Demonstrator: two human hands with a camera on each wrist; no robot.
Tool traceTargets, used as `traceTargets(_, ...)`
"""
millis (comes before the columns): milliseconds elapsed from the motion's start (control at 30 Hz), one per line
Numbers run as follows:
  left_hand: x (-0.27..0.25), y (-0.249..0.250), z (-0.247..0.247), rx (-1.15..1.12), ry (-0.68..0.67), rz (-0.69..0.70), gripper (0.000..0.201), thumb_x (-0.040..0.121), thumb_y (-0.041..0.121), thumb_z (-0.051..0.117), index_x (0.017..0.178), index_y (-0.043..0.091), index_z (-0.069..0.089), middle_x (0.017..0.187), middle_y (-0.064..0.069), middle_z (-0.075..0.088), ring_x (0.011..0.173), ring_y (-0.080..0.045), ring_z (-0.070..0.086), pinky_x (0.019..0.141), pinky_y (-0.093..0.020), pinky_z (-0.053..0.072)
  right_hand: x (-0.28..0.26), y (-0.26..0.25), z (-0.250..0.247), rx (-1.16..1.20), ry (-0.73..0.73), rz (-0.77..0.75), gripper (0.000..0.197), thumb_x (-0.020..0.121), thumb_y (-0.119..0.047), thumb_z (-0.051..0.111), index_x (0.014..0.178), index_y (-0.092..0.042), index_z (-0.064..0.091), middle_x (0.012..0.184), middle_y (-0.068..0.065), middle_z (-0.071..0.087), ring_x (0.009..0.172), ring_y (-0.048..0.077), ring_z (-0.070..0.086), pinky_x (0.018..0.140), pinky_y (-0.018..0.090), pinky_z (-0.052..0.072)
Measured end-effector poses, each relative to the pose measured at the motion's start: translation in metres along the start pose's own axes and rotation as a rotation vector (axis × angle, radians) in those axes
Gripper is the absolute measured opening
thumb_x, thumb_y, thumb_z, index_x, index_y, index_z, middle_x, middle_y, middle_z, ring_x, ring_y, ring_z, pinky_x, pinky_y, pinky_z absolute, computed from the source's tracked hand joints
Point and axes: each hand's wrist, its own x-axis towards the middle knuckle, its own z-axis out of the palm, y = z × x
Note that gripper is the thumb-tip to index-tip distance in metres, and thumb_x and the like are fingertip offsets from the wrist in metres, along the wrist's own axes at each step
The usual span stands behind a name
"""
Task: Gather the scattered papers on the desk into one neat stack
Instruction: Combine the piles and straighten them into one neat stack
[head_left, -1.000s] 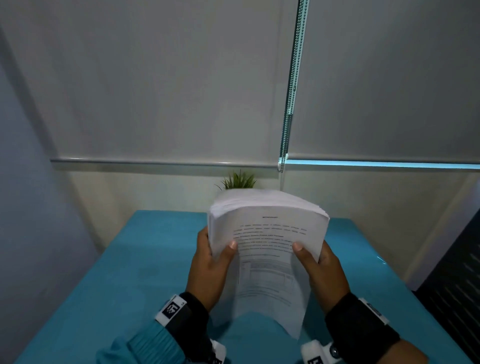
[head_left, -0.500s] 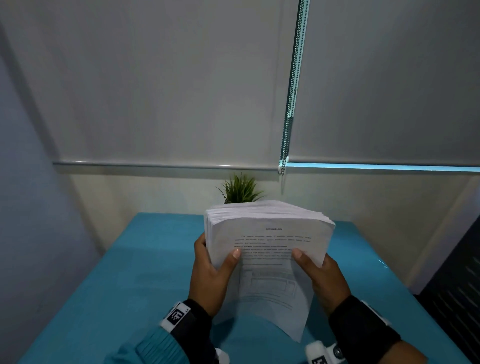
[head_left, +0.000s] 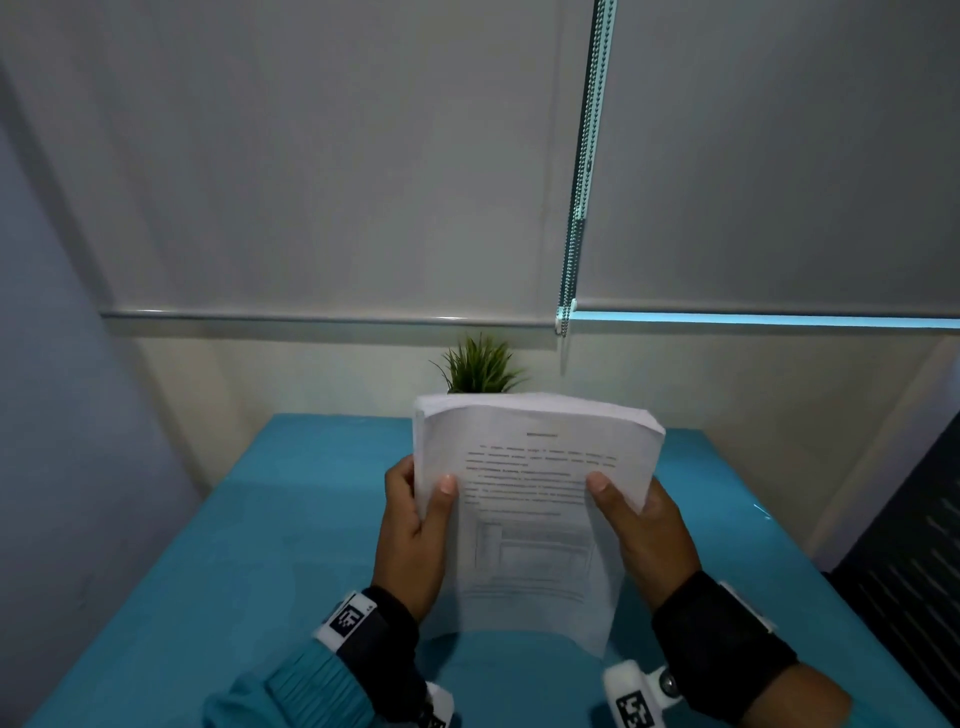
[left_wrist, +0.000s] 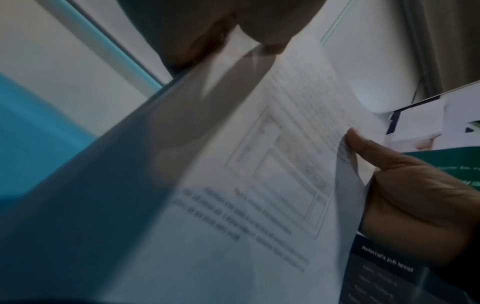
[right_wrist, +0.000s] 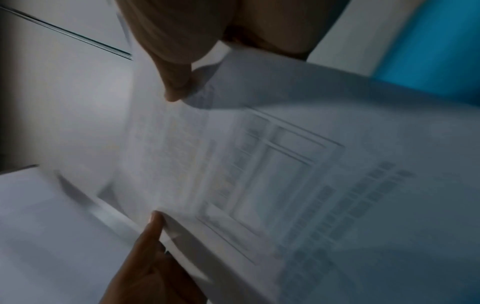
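Observation:
A thick stack of white printed papers (head_left: 535, 493) stands nearly upright over the teal desk (head_left: 234, 571), its top sheets curling forward. My left hand (head_left: 421, 519) grips its left edge, thumb on the front page. My right hand (head_left: 634, 519) grips the right edge the same way. Whether the lower edge touches the desk I cannot tell. The left wrist view shows the stack (left_wrist: 259, 164) blurred, with my right hand (left_wrist: 415, 195) on its far edge. In the right wrist view the stack (right_wrist: 259, 164) has my left hand (right_wrist: 150, 257) on the opposite edge.
A small green plant (head_left: 480, 366) stands at the desk's far edge behind the stack. Grey roller blinds (head_left: 337, 156) with a bead chain (head_left: 579, 182) cover the wall behind. A dark panel (head_left: 909, 571) borders the desk on the right.
The stack has dipped slightly and shifted in my hands, so more of the plant shows behind it. Both hands keep their grip on its edges.

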Motion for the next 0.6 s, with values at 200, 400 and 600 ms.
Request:
traceTargets(200, -0.006, -0.015, 0.001, 0.071, -0.073, -0.053, 0.012, 0.102, 0.029, 0.045, 0.104, 0.017, 0.046, 0.102, 0.004, 0.065, 0.085, 0.007, 0.062, 0.062, -0.008, 0.048, -0.007, 0.016, 0.001, 0.003, -0.072, 0.091, 0.015, 0.088, -0.024, 0.065, 0.101, -0.022, 0.069, 0.091, -0.015, 0.073, 0.081, -0.005, 0.068, 0.062, 0.007, 0.049)
traceTargets(400, -0.001, -0.019, -0.008, 0.133, -0.119, -0.036, 0.013, 0.100, 0.030, 0.048, 0.105, 0.018, 0.049, 0.100, 0.008, 0.066, 0.087, 0.003, 0.063, 0.066, -0.016, 0.052, -0.002, 0.014, -0.007, -0.050, -0.112, 0.087, 0.015, 0.086, -0.018, 0.067, 0.101, -0.020, 0.069, 0.092, -0.013, 0.075, 0.085, 0.002, 0.070, 0.065, 0.010, 0.050)
traceTargets(600, 0.016, -0.022, -0.009, 0.070, -0.177, -0.119, 0.013, 0.099, 0.030, 0.052, 0.106, 0.019, 0.055, 0.107, 0.008, 0.069, 0.099, -0.004, 0.065, 0.085, -0.028, 0.053, 0.012, 0.009, -0.012, -0.135, -0.122, 0.046, 0.016, 0.087, -0.016, 0.067, 0.096, -0.029, 0.069, 0.086, -0.025, 0.072, 0.081, -0.009, 0.067, 0.065, 0.005, 0.047)
